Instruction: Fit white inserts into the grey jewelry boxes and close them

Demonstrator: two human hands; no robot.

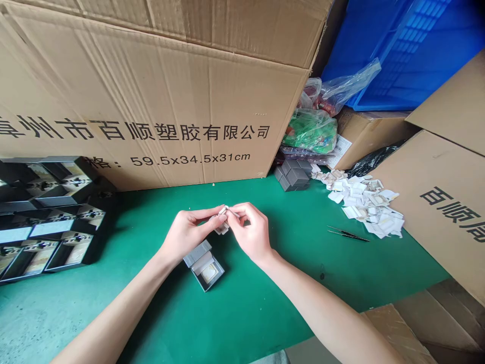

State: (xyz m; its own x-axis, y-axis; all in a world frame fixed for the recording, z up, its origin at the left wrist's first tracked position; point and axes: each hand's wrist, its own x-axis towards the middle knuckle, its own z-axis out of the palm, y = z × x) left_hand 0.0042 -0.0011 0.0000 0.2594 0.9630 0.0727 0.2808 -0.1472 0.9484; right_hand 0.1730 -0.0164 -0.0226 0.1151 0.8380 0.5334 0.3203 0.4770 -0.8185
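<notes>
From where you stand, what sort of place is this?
Probably a small packing workshop: a green-matted workbench, large printed cardboard cartons, and rows of small open black boxes.

tweezers (347, 233) lie on the green mat (212, 323) — white scraps (364, 202) nearby

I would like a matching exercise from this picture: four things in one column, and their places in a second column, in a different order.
Things:
1. Open grey box
2. Tweezers
3. Stacked grey boxes
4. Blue plastic crate

Places:
A. Beside the white pieces
B. Top right corner of the view
C. On the green mat, just below the left hand
D. At the mat's back edge, by the large carton

Pairs: 1-C, 2-A, 3-D, 4-B
</notes>
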